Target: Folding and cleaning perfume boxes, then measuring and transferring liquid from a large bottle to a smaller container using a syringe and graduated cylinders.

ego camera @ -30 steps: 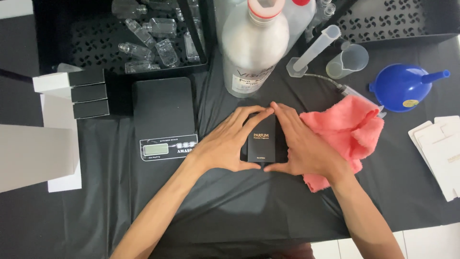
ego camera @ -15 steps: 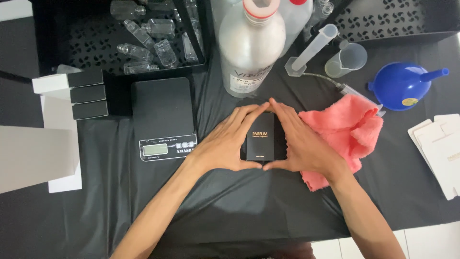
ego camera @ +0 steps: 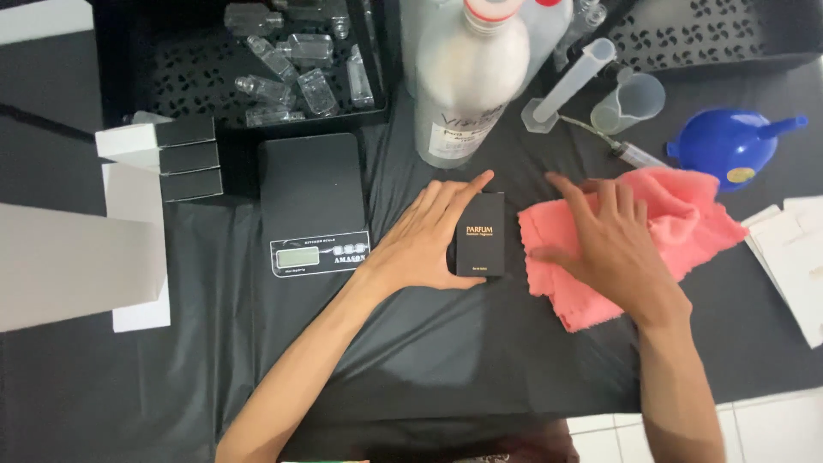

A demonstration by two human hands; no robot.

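A small black box (ego camera: pixel 480 233) with gold print lies flat on the black cloth in the middle of the table. My left hand (ego camera: pixel 424 236) rests against its left side, fingers curled along the edge and the forefinger reaching past its top left corner. My right hand (ego camera: pixel 610 243) lies flat, fingers spread, on a pink cloth (ego camera: pixel 686 225) just right of the box, holding nothing.
A black kitchen scale (ego camera: pixel 313 201) sits left of the box. Behind stand a large white bottle (ego camera: pixel 471 81), a measuring cylinder (ego camera: pixel 573 81), a plastic beaker (ego camera: pixel 630 103), a syringe (ego camera: pixel 630 154) and a blue funnel (ego camera: pixel 733 146). A black tray (ego camera: pixel 171 77) holds several glass bottles. Stacked boxes (ego camera: pixel 167 157) lie left, flat cartons (ego camera: pixel 793 249) right.
My right hand has let go of the black box and moved right onto the pink cloth. My left hand stays against the box.
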